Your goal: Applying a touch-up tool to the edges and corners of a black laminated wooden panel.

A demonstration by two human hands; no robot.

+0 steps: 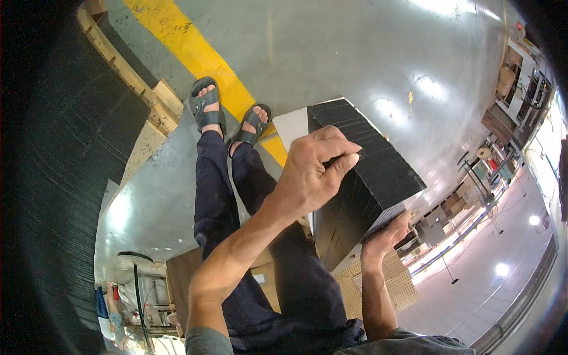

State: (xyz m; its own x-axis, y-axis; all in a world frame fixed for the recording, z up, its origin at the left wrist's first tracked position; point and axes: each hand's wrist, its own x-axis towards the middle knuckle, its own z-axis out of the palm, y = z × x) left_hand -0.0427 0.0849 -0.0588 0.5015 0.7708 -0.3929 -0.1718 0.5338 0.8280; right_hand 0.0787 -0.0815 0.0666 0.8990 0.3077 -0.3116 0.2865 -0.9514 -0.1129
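Note:
In front of me stands a thick block of black sheets (378,163), with fine layer lines along its sides and a pale face at its far left end. My right hand (384,238) supports its near right end, the fingers partly hidden behind it. Over the block, my left hand (316,168) is closed in a pinch, thumb and forefinger tips almost meeting. Whatever may lie between those fingertips is too small to make out. Whether the left hand touches the block cannot be told.
A tall stack of black sheets (71,154) rises at the left beside wooden pallet boards (127,71). A yellow stripe (195,47) crosses the grey floor by my sandalled feet. Cardboard (266,281) lies behind my legs. Equipment and boxes (452,204) line the right side.

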